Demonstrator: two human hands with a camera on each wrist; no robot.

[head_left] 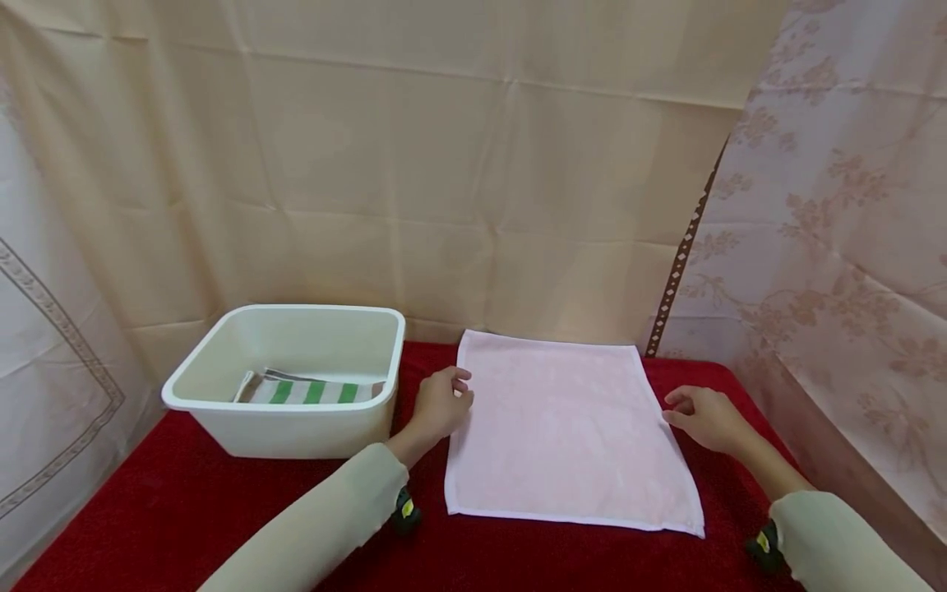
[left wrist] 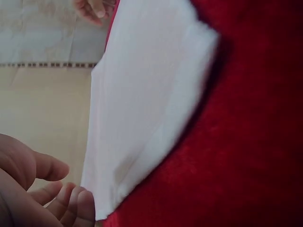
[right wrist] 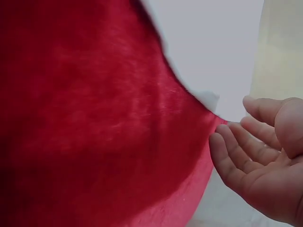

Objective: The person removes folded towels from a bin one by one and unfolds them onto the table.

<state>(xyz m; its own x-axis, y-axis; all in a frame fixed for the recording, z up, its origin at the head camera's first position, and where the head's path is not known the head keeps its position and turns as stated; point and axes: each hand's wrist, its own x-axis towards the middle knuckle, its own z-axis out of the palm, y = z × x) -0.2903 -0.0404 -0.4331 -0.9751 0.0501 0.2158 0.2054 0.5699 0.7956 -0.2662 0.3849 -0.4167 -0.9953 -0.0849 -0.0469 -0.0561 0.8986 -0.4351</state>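
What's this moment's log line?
pink cloth: spread out | left hand, right hand: at opposite edges | white tub: striped cloth inside

On the left stands a white tub (head_left: 296, 432), with a green, white and brown striped cloth (head_left: 314, 392) lying inside it. A red plush cover (head_left: 163, 501) spreads underneath. A creased beige curtain (head_left: 370, 164) hangs along the far side. To the right hangs a pale floral curtain (head_left: 851, 230), edged by a brown diamond-patterned strip (head_left: 678, 263); to the left, a white curtain (head_left: 40, 395) with a patterned band (head_left: 55, 316).
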